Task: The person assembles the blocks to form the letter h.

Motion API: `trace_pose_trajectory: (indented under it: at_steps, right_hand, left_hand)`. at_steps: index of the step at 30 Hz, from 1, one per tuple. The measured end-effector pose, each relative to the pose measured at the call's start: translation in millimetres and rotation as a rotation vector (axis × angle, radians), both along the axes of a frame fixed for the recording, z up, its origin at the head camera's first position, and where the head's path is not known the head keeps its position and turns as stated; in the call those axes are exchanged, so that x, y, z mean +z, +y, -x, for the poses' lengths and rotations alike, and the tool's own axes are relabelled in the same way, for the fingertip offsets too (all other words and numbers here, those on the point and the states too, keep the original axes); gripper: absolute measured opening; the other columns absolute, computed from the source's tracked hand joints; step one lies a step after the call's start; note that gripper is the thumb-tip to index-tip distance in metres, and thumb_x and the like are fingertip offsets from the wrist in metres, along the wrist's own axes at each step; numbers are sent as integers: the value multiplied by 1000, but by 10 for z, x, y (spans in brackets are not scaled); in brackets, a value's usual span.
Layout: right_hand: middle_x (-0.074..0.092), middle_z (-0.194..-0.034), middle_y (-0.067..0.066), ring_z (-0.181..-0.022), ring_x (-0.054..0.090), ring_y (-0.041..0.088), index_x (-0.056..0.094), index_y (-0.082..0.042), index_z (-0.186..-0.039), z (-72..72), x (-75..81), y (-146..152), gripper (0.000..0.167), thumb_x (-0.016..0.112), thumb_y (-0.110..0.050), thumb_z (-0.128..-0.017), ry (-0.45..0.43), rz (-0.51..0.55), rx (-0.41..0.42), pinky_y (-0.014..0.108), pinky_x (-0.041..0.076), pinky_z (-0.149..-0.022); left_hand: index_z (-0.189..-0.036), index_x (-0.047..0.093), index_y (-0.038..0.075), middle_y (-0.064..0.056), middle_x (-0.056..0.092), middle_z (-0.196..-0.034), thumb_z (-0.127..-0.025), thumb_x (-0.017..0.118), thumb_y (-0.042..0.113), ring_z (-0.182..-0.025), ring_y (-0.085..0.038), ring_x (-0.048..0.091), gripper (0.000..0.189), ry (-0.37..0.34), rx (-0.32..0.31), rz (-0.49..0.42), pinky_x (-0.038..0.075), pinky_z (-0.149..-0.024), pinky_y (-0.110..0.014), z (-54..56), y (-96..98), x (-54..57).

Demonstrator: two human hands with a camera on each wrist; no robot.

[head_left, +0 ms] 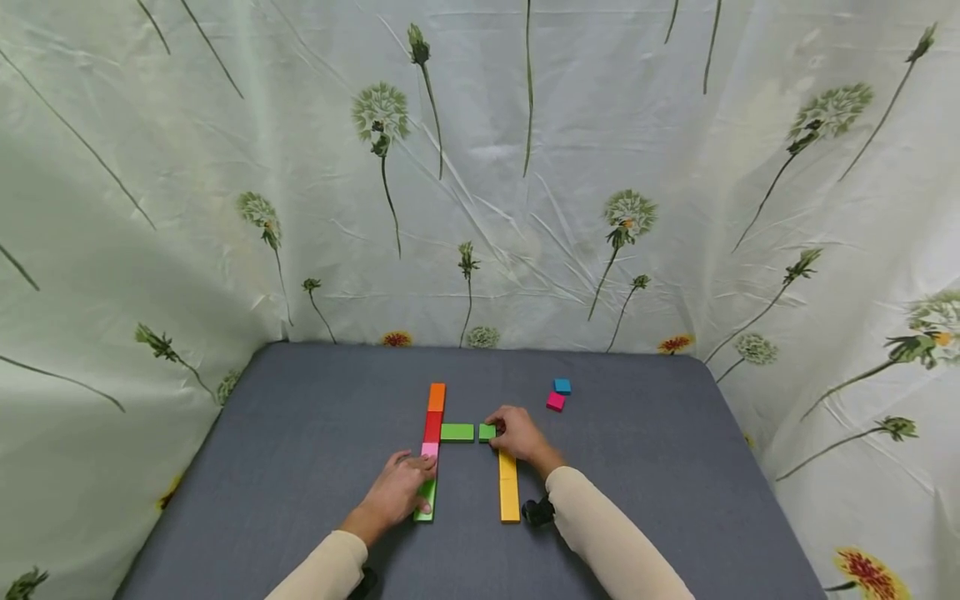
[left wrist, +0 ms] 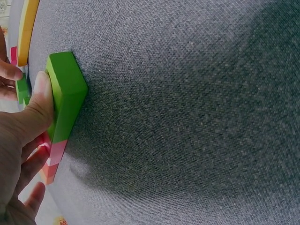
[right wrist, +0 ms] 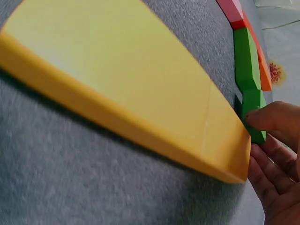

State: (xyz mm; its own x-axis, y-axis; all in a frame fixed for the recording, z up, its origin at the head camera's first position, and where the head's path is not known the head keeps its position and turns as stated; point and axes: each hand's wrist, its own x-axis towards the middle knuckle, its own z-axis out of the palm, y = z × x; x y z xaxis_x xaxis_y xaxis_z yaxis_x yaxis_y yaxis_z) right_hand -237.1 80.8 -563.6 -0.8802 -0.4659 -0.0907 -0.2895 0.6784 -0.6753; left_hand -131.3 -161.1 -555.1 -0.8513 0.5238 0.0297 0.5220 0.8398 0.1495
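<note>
My right hand (head_left: pixel 519 435) pinches a small green block (head_left: pixel 486 432) between thumb and fingers. Just left of it lies a longer green block (head_left: pixel 457 432), with a narrow gap between them in the head view. It meets a column of orange (head_left: pixel 437 397), red (head_left: pixel 432 427), pink (head_left: pixel 429 448) and green (head_left: pixel 426 510) blocks. Over the near part of that column rests my left hand (head_left: pixel 399 487), its thumb (left wrist: pixel 41 96) against the near green block and its fingers by the pink one. Yellow blocks (head_left: pixel 509 492) in line run toward me from beneath the right hand.
Farther back to the right, a blue block (head_left: pixel 562 386) lies close to a magenta block (head_left: pixel 555 402). All stand on a grey cloth-covered table (head_left: pixel 637 433), with a flower-patterned curtain (head_left: pixel 495 208) behind its far edge.
</note>
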Motion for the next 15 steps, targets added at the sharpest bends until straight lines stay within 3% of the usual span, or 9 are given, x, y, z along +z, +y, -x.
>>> trace_pose_trajectory:
  at_steps: [15]
  right_hand:
    - [63, -97, 4, -85, 56, 16, 72, -2, -107, -33, -28, -97, 26, 74, -3, -81, 40, 12, 4, 31, 50, -75]
  left_hand:
    - [-116, 69, 2, -10, 65, -125, -63, 81, 35, -116, -23, 60, 64, 2, -8, 2, 41, -100, -48, -1, -14, -1]
